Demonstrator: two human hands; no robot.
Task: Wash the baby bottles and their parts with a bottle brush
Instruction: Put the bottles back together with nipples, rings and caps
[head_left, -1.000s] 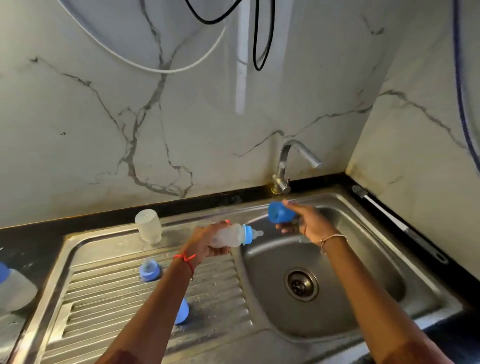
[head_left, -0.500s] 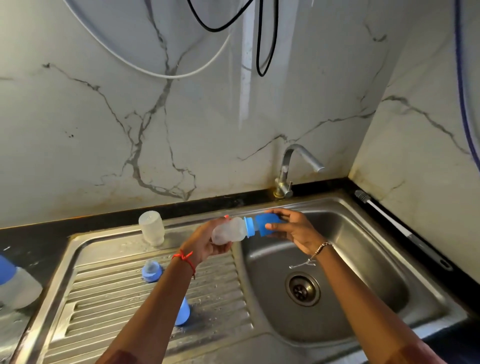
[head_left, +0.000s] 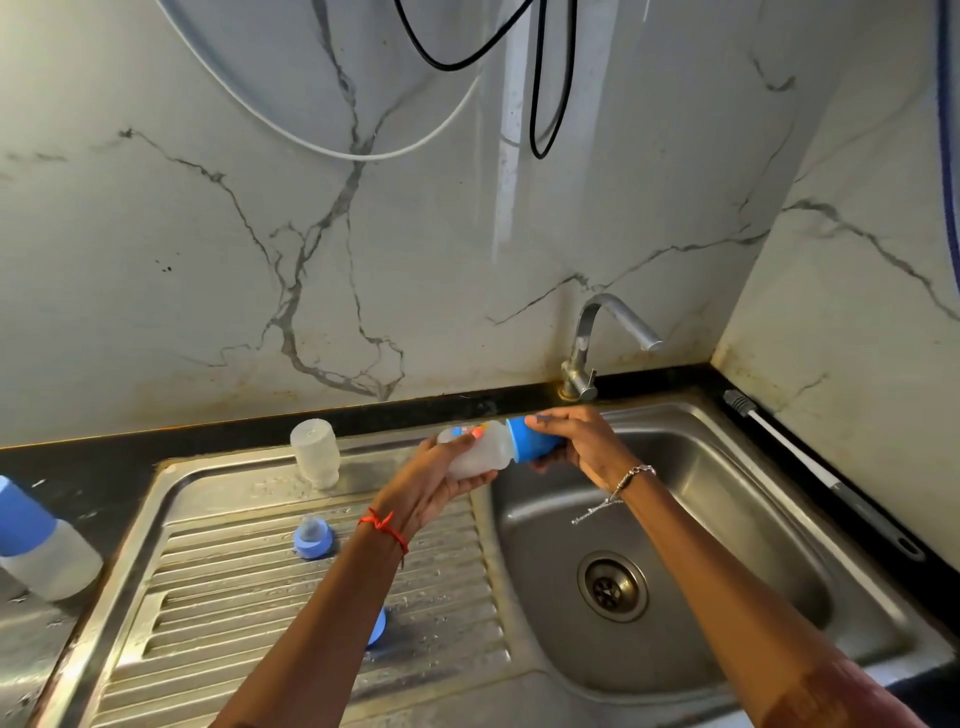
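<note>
Left grip (head_left: 431, 480) holds bottle (head_left: 485, 449); right grip (head_left: 584, 441) clasps blue cap (head_left: 532, 442); print (head_left: 470, 430) unreadable.

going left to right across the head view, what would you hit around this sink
capped bottle on the counter → upturned clear bottle → held bottle → blue cap → drain → long-handled brush

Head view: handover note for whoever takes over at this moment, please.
Left hand grips the bottle; right hand grips the blue cap on its neck, over the sink.
Done: held bottle capped.
Drainboard: upturned bottle, teat ring, another blue part half hidden by the forearm.
Capped bottle on the left counter.
Brush lies right of the sink.
Left, probably: brushing the loose pieces.
</note>
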